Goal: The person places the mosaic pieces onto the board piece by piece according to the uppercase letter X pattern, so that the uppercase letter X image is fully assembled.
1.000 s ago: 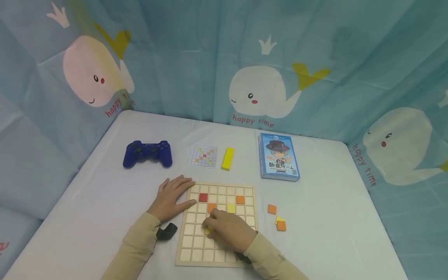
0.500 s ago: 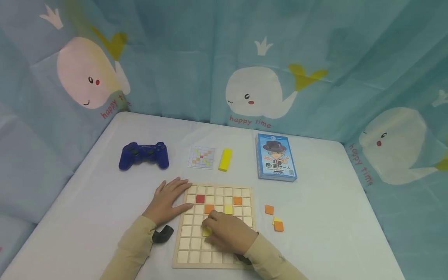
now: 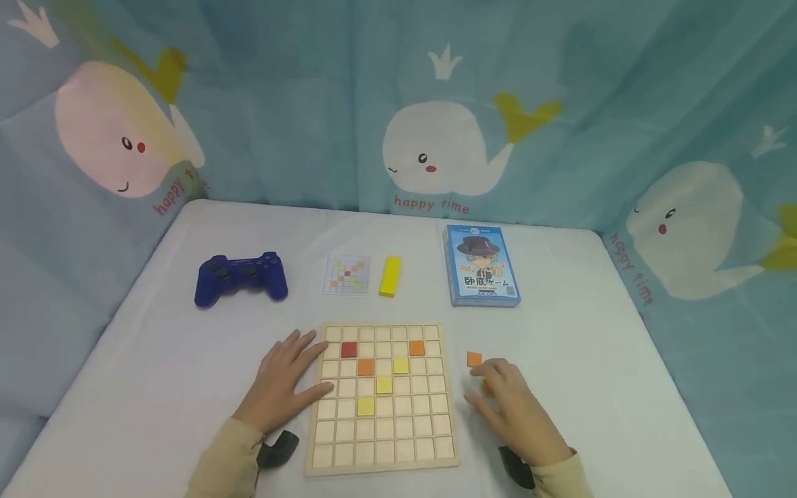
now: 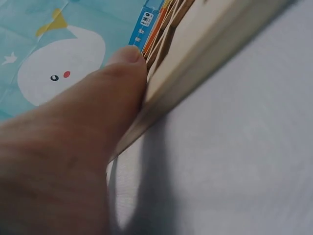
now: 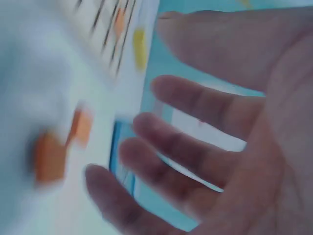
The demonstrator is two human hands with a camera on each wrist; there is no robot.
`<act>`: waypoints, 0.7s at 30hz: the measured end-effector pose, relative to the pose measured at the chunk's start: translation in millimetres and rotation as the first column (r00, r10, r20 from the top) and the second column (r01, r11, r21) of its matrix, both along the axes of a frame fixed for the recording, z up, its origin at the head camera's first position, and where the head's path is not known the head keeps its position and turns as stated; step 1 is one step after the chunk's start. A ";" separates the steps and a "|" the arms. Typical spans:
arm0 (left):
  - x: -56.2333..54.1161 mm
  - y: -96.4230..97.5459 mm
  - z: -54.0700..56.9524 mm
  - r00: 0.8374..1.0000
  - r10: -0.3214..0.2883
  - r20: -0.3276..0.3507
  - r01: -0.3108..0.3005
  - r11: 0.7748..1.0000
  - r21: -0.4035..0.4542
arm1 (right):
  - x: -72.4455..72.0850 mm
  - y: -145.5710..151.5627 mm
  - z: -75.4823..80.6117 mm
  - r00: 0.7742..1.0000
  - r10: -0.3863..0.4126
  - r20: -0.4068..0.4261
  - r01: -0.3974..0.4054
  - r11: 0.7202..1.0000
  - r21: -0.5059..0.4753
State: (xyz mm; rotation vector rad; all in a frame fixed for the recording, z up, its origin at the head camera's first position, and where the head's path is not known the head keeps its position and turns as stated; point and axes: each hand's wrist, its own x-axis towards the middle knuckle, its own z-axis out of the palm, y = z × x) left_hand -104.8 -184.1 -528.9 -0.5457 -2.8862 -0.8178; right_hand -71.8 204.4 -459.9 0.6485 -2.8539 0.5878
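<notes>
A wooden grid board [image 3: 344, 453] lies in the middle of the table, holding one red tile [image 3: 349, 349], two orange tiles and several yellow tiles [image 3: 365, 406] in its squares. My left hand [image 3: 278, 379] rests on the board's left edge, fingers spread; in the left wrist view its thumb [image 4: 124, 61] touches the rim. My right hand [image 3: 512, 408] is off the board's right side, above the loose tiles, holding nothing. In the right wrist view its fingers [image 5: 195, 105] are apart. One loose orange tile [image 3: 474, 359] shows beyond its fingertips; another orange tile [image 5: 51, 157] is partly covered in the head view.
Behind the board lie a printed pattern card [image 3: 346, 274] and a yellow block [image 3: 390, 276]. A blue game controller [image 3: 241, 278] sits at the back left, a blue game box [image 3: 482, 265] at the back right. A whale-print curtain [image 3: 299, 124] hangs behind the table.
My right hand has left the board and moved right to the loose tiles. Two yellow tiles on the board are now uncovered. The left hand stays at the board's edge; the head view has shifted.
</notes>
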 end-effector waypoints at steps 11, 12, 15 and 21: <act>3.4 1.9 2.9 0.999 0.016 0.044 -0.015 1.000 -0.021 | 1.9 34.7 -29.0 0.947 -0.269 0.175 0.268 0.963 0.028; 3.4 1.8 3.8 0.999 0.018 0.041 -0.017 1.000 -0.023 | 0.8 34.7 -30.5 0.945 -0.273 0.182 0.272 0.962 0.027; 3.1 1.2 6.5 0.999 0.026 0.033 -0.025 0.999 -0.036 | -3.0 33.6 -33.4 0.945 -0.267 0.188 0.270 0.963 0.009; 2.3 1.6 7.8 0.999 0.019 0.040 -0.018 0.999 -0.038 | -6.6 32.1 -37.9 0.959 -0.254 0.129 0.261 0.965 -0.036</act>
